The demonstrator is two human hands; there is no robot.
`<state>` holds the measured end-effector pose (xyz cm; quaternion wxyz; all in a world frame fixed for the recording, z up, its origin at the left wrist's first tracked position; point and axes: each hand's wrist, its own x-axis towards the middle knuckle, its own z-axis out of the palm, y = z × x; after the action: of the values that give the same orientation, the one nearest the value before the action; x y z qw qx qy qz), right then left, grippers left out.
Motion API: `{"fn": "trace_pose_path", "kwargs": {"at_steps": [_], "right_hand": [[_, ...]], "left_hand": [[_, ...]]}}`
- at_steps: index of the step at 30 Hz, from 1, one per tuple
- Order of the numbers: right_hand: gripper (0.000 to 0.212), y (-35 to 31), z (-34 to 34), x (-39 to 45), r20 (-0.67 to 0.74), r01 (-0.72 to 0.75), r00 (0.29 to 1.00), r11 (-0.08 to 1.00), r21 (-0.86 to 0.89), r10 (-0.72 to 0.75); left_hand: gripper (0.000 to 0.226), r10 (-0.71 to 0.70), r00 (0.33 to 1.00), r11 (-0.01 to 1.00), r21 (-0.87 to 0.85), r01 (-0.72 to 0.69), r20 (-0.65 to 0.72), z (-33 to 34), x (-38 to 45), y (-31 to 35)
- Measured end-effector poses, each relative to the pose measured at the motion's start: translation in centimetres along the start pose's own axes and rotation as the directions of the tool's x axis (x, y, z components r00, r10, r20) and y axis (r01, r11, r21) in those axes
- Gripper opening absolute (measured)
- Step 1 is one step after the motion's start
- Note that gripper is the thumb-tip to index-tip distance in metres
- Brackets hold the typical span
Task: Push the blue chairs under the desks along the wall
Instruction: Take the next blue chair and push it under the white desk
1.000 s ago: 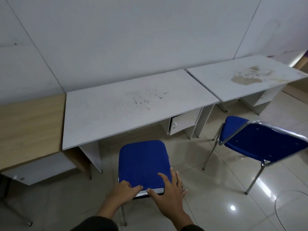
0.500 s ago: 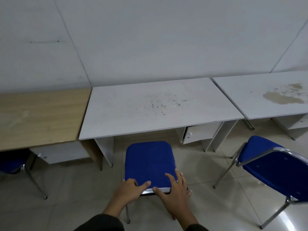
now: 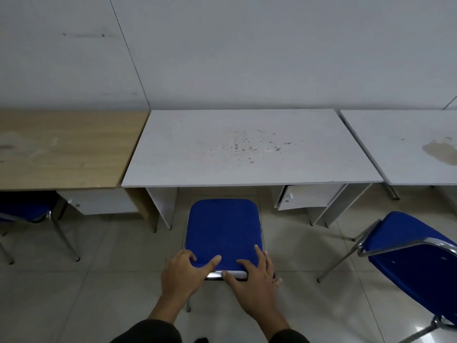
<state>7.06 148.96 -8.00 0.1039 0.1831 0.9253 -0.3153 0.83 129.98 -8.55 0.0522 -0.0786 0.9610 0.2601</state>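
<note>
A blue chair (image 3: 222,231) with a chrome frame stands on the floor in front of the middle white desk (image 3: 247,149), its front edge just short of the desk's edge. My left hand (image 3: 184,273) and my right hand (image 3: 254,276) both grip the top of its backrest, side by side. A second blue chair (image 3: 410,258) stands out on the floor at the right, turned at an angle. At the far left a third blue chair (image 3: 22,209) sits partly under the wooden desk (image 3: 61,149).
Another white desk (image 3: 408,144) with a brown stain stands at the right against the grey wall. A small cabinet with an ajar door (image 3: 306,196) hangs under the middle desk's right side. The floor is glossy tile.
My view has swung left and squared up to the middle desk. The chair under my hands has come nearer to the desk's edge. Both hands keep their hold.
</note>
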Motion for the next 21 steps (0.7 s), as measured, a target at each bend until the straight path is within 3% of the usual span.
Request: {"fn": "trace_pose_path", "kwargs": {"at_steps": [5, 21], "right_hand": [[0.077, 0.8, 0.3, 1.0, 0.045, 0.037, 0.998, 0.998, -0.044, -0.035], [0.081, 0.2, -2.5, 10.6, 0.029, 0.048, 0.998, 0.998, -0.036, -0.047]], "left_hand": [[0.076, -0.024, 0.997, 0.998, 0.054, 0.029, -0.078, 1.4, 0.0, -0.5], [0.064, 0.043, 0.997, 0.999, 0.028, -0.041, -0.064, 2.7, 8.4, 4.1]]}}
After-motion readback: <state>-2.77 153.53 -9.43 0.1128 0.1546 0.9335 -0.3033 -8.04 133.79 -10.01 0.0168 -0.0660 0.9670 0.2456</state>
